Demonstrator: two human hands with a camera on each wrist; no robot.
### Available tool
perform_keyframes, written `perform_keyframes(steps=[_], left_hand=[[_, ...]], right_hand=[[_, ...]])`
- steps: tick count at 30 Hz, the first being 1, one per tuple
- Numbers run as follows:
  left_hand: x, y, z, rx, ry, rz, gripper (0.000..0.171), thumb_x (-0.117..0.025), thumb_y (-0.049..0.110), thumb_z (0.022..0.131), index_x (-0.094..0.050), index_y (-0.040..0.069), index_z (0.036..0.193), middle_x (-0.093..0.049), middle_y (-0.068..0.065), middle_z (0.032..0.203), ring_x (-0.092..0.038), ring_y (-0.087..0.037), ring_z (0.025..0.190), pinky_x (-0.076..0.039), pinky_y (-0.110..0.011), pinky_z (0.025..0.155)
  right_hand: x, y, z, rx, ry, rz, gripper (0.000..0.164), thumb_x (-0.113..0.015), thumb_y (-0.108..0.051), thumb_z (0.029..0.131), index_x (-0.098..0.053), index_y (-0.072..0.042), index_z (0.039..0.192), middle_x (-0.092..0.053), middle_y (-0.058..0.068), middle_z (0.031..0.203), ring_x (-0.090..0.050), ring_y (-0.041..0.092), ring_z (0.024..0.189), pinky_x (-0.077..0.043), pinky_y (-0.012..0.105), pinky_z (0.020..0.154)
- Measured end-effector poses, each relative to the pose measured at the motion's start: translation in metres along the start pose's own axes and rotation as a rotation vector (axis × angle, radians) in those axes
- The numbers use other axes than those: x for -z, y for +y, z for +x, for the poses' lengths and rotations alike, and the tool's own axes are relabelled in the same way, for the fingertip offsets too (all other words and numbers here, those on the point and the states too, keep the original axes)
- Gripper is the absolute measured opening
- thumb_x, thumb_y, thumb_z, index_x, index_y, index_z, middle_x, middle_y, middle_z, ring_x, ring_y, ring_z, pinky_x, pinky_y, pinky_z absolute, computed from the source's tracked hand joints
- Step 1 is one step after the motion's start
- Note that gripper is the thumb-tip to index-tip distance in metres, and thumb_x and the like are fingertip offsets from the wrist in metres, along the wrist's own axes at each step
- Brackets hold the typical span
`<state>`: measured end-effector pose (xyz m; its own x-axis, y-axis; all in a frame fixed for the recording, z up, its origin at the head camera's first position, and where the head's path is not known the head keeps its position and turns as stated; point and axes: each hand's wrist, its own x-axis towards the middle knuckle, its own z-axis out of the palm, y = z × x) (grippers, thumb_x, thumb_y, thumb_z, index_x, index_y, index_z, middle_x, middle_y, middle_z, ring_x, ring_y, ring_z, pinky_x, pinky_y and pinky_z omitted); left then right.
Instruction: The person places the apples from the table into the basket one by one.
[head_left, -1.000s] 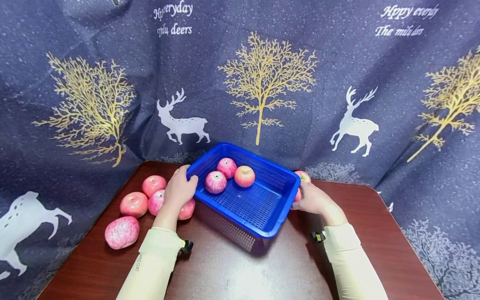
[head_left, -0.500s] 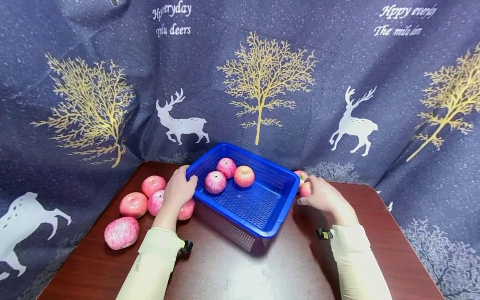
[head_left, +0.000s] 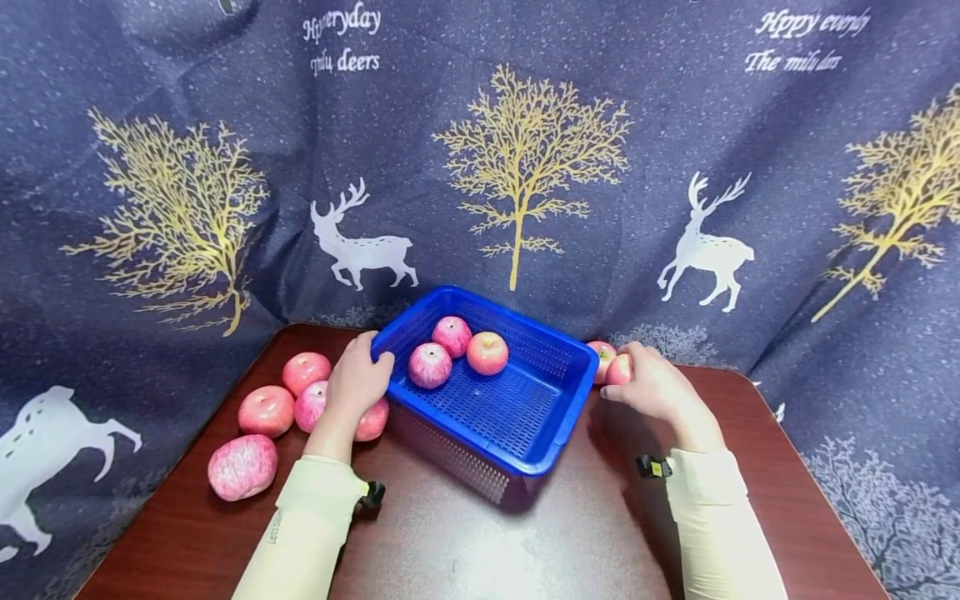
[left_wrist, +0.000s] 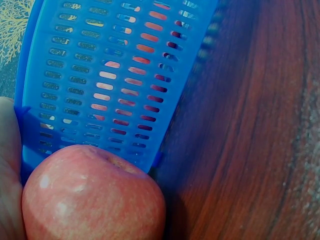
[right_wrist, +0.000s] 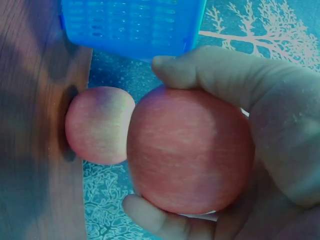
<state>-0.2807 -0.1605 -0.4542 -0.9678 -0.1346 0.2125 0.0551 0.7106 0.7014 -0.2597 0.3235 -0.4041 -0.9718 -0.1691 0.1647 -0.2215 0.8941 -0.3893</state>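
Note:
A blue plastic basket [head_left: 480,417] with slotted walls stands tilted at an angle on the table, three apples inside: two streaky red ones [head_left: 430,365] and a yellowish one [head_left: 487,353]. My left hand [head_left: 356,379] grips the basket's left rim, its fingers partly hidden. Just under that hand sits a red apple [left_wrist: 95,195], close against the basket wall in the left wrist view. To the right of the basket, my right hand [head_left: 660,387] holds another apple [right_wrist: 190,150] between thumb and fingers. Beside it a paler apple [right_wrist: 100,125] rests on the table.
Several more apples [head_left: 267,410] lie on the table's left side, around my left forearm. The brown wooden table [head_left: 480,558] ends at the back against a dark blue curtain [head_left: 585,208] printed with trees and deer.
My right hand has moved right, away from the basket's right side, with the apple in its grip. The left hand and the basket have stayed put.

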Motion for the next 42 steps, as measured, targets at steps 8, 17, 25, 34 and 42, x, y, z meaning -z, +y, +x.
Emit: perform_keyframes(steps=[8,17,25,34,42], left_hand=[[0.000,0.001,0.000,-0.002,0.001,0.006,0.061,-0.053,0.031,0.108,-0.051,0.001,0.160,-0.058,-0.025,0.155,-0.059,-0.049,0.139,-0.044,-0.064,0.118],[0.000,0.000,0.001,-0.004,-0.001,0.004,0.061,-0.053,0.031,0.107,-0.051,0.001,0.161,-0.057,-0.025,0.156,-0.059,-0.048,0.139,-0.044,-0.064,0.118],[-0.001,-0.003,0.003,-0.011,-0.002,0.008,0.060,-0.053,0.032,0.108,-0.051,0.001,0.160,-0.057,-0.025,0.156,-0.058,-0.048,0.139,-0.044,-0.064,0.118],[-0.002,-0.004,0.003,0.001,-0.008,0.005,0.062,-0.053,0.033,0.109,-0.050,0.002,0.162,-0.056,-0.024,0.158,-0.058,-0.047,0.140,-0.043,-0.063,0.119],[0.000,-0.003,0.003,0.005,-0.015,-0.001,0.061,-0.052,0.033,0.109,-0.050,0.003,0.162,-0.056,-0.023,0.158,-0.058,-0.047,0.140,-0.043,-0.064,0.120]], right_hand=[[0.004,-0.006,-0.003,-0.031,0.053,-0.009,0.060,-0.089,-0.037,0.086,-0.064,-0.004,0.128,-0.065,0.022,0.115,-0.065,0.038,0.100,-0.053,0.051,0.081],[0.005,-0.010,-0.004,-0.033,0.148,0.006,0.062,-0.089,-0.037,0.091,-0.063,-0.004,0.136,-0.064,0.024,0.127,-0.065,0.042,0.110,-0.053,0.061,0.093],[0.005,-0.016,-0.003,-0.022,0.207,0.012,0.065,-0.089,-0.036,0.088,-0.062,-0.005,0.138,-0.064,0.024,0.124,-0.067,0.044,0.107,-0.053,0.063,0.090],[0.005,-0.020,-0.003,0.001,0.256,0.028,0.060,-0.089,-0.037,0.089,-0.064,-0.007,0.134,-0.064,0.024,0.125,-0.065,0.045,0.112,-0.052,0.064,0.091],[0.005,-0.022,-0.003,0.015,0.279,0.027,0.062,-0.090,-0.037,0.089,-0.063,-0.005,0.136,-0.064,0.025,0.128,-0.065,0.046,0.113,-0.052,0.066,0.092]])
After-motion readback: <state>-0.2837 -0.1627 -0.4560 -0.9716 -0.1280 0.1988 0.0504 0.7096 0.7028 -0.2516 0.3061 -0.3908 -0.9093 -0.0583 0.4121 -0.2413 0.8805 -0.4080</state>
